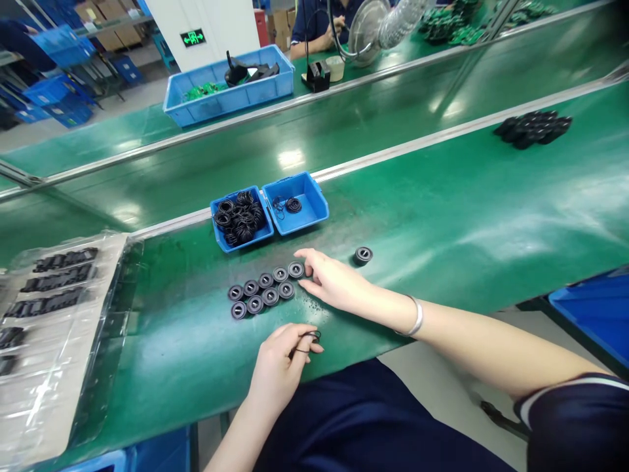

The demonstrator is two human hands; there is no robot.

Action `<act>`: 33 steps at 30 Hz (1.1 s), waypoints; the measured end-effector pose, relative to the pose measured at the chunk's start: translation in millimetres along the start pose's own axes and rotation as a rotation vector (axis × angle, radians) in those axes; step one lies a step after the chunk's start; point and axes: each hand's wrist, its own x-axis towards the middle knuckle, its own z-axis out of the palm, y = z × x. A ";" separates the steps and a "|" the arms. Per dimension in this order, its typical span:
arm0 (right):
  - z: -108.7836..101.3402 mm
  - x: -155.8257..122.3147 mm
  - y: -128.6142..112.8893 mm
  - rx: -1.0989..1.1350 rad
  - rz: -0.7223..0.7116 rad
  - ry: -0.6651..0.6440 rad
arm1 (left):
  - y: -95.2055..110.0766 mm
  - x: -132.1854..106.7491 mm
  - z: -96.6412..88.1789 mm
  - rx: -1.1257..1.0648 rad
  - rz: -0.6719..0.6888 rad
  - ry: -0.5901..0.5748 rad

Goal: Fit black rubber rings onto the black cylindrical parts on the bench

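Observation:
Several small round black-and-grey parts [265,292] lie in two rows on the green table. My right hand [331,280] rests at the right end of the rows, its fingertips touching the end part [296,269]; nothing is gripped. My left hand [282,367] sits near the table's front edge, pinched shut on thin black rubber rings [308,341]. One more round part [363,254] lies alone to the right of my right hand.
Two small blue bins stand behind the rows: the left one [216,229] is full of black rings, the right one [314,210] holds a few. Plastic-wrapped black parts [54,282] lie far left. A pile of black parts [533,128] sits far right. Another person works at the back.

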 end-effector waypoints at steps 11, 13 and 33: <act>-2.2 0.4 -5.5 -0.030 -0.018 0.005 | -2.0 1.0 -0.9 -0.008 0.010 0.002; -13.1 -8.6 -11.2 -0.091 -0.052 0.032 | -1.5 0.5 -3.1 -0.004 0.011 -0.011; -35.2 -63.4 -23.1 0.195 -0.005 -0.110 | 9.1 -0.9 -6.7 0.022 0.039 0.082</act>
